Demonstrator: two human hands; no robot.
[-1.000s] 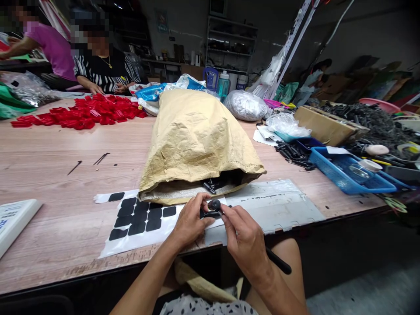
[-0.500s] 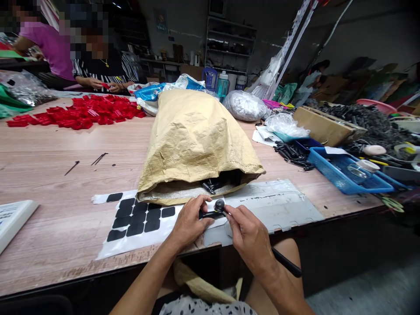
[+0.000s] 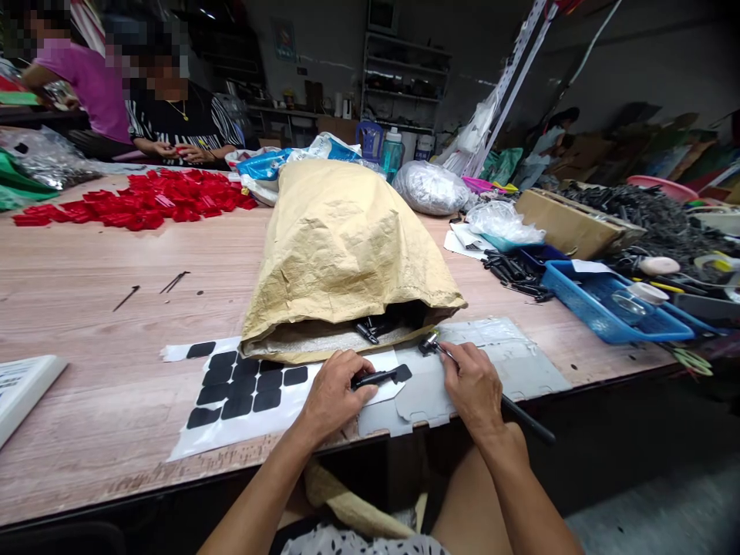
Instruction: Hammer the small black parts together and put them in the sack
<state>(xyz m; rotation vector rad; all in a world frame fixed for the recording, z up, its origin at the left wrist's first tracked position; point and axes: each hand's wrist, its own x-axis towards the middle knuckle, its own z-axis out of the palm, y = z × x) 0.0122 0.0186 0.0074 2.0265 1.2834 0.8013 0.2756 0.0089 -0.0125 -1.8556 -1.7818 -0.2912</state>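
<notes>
My left hand [image 3: 334, 391] rests at the table edge, fingers closed on a slim black plastic part [image 3: 375, 378]. A small black rounded patch [image 3: 403, 373] lies at that part's right end, over the grey board. My right hand [image 3: 472, 383] grips a small hammer [image 3: 529, 420]; its dark head points toward the sack, above the board, and its black handle runs back under my wrist. Left of my left hand lies a white sheet [image 3: 190, 443] bearing several black rounded-square stickers [image 3: 237, 403]. The brown paper sack [image 3: 352, 239] opens toward me, black parts [image 3: 366, 331] showing in its mouth.
The grey board [image 3: 497, 362] lies under my hands. A heap of red pieces [image 3: 144, 200] sits far left, before a person [image 3: 185, 127] handling red pieces. At right are a blue tray [image 3: 613, 308], black parts [image 3: 514, 274] and a cardboard box [image 3: 578, 223]. A white box [image 3: 28, 393] stands at left.
My right hand has moved right and slightly up with the hammer, its head leaving the black part. My left hand stays in place, and the black patch now shows.
</notes>
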